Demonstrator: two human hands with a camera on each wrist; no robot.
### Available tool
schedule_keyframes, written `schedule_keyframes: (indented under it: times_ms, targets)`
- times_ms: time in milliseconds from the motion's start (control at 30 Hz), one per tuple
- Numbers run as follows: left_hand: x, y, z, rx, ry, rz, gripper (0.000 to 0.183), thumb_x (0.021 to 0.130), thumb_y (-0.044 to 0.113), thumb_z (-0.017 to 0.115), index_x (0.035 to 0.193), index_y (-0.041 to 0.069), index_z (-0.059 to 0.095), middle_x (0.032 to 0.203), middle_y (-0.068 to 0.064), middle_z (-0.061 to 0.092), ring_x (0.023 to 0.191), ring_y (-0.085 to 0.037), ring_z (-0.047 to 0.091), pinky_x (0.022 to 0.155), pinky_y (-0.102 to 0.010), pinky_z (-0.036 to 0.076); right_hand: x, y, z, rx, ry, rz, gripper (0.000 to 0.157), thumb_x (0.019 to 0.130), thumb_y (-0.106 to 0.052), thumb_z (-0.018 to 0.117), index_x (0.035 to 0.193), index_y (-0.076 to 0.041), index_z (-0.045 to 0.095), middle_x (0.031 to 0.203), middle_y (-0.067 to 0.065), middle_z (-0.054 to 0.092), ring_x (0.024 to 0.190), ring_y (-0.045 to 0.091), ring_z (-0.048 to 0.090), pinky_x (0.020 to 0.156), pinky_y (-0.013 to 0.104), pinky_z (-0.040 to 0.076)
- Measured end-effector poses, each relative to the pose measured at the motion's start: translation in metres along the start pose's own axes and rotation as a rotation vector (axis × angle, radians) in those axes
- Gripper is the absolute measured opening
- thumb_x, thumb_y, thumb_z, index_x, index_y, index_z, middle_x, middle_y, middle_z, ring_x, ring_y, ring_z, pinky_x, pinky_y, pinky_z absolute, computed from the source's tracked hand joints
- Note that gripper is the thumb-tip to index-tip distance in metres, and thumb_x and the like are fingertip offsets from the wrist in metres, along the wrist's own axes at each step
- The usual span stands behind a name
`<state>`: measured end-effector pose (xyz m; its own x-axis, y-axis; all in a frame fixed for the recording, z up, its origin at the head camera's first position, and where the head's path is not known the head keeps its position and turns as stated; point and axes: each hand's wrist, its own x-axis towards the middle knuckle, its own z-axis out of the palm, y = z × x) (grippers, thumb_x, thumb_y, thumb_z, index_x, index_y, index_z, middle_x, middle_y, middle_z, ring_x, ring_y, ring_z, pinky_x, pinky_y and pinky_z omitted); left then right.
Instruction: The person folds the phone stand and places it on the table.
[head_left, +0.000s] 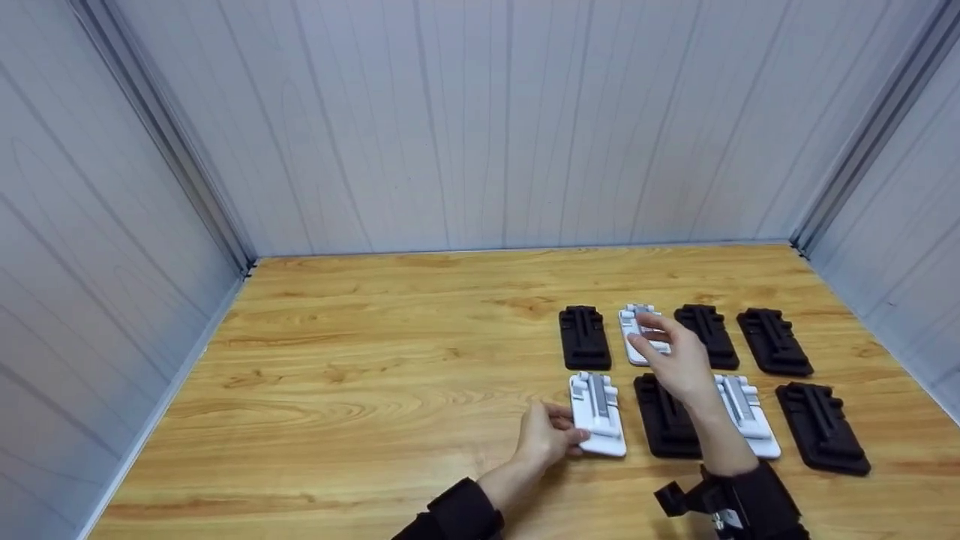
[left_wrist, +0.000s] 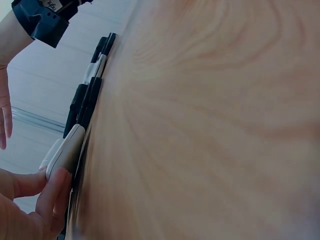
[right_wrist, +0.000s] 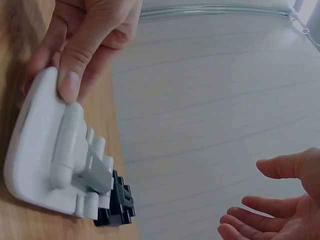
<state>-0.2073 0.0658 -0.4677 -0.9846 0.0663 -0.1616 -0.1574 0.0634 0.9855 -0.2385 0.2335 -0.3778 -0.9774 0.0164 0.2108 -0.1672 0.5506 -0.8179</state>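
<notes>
At the front left of two rows of folded phone stands, my left hand (head_left: 541, 436) pinches a white phone stand (head_left: 598, 416) by its left edge, thumb on top and fingers beneath. In the right wrist view this white stand (right_wrist: 37, 155) is tilted, its grey hinged arm folded flat. The left wrist view shows its underside (left_wrist: 69, 152) lifted off the wood at the near end. Raised over the stands, my right hand (head_left: 679, 364) holds nothing, its fingers spread and relaxed. Behind it, another white stand (head_left: 634, 350) in the back row is partly hidden.
Black stands (head_left: 585, 341) fill most of the back row. Alongside the held stand are a black stand (head_left: 664, 427), a second white one (head_left: 757, 435) and a black one (head_left: 821, 435) at the right. Pale panel walls (head_left: 465, 135) enclose the wooden table (head_left: 337, 390).
</notes>
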Motion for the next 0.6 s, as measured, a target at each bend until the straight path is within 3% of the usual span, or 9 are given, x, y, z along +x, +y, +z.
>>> schedule_keyframes:
  times_ms: [133, 233, 400, 600]
  targets:
    - [0.002, 0.001, -0.001, 0.102, -0.039, 0.027, 0.023, 0.066, -0.012, 0.070, 0.085, -0.010, 0.059, 0.063, -0.008, 0.060, 0.054, -0.014, 0.059, 0.047, -0.023, 0.052, 0.004, 0.001, -0.004, -0.047, -0.003, -0.021, 0.042, 0.087, -0.018, 0.057, 0.121, 0.005, 0.048, 0.121, 0.022, 0.048, 0.106, 0.033, 0.048, 0.084, 0.046, 0.045]
    - [0.005, 0.002, -0.003, 0.243, -0.065, 0.055, 0.019, 0.064, -0.008, 0.073, 0.079, -0.008, 0.061, 0.060, -0.005, 0.059, 0.051, -0.011, 0.058, 0.045, -0.021, 0.051, 0.008, 0.000, -0.005, -0.080, -0.018, -0.033, 0.043, 0.088, -0.021, 0.056, 0.122, 0.005, 0.047, 0.122, 0.022, 0.047, 0.107, 0.035, 0.047, 0.084, 0.046, 0.045]
    - [0.009, 0.005, -0.007, 0.487, -0.060, 0.182, 0.015, 0.061, -0.001, 0.077, 0.069, -0.003, 0.064, 0.054, 0.001, 0.055, 0.050, -0.004, 0.049, 0.044, -0.016, 0.044, 0.012, -0.002, -0.009, -0.107, -0.046, -0.020, 0.046, 0.089, -0.021, 0.054, 0.125, 0.004, 0.043, 0.125, 0.022, 0.044, 0.110, 0.037, 0.044, 0.086, 0.046, 0.044]
    - [0.013, 0.011, -0.018, 0.636, -0.042, 0.296, 0.019, 0.068, 0.014, 0.076, 0.073, -0.001, 0.067, 0.059, -0.001, 0.060, 0.051, -0.007, 0.051, 0.048, -0.018, 0.044, 0.017, -0.007, -0.018, -0.168, -0.060, -0.007, 0.052, 0.090, -0.024, 0.053, 0.129, 0.006, 0.037, 0.128, 0.025, 0.040, 0.113, 0.039, 0.040, 0.089, 0.049, 0.041]
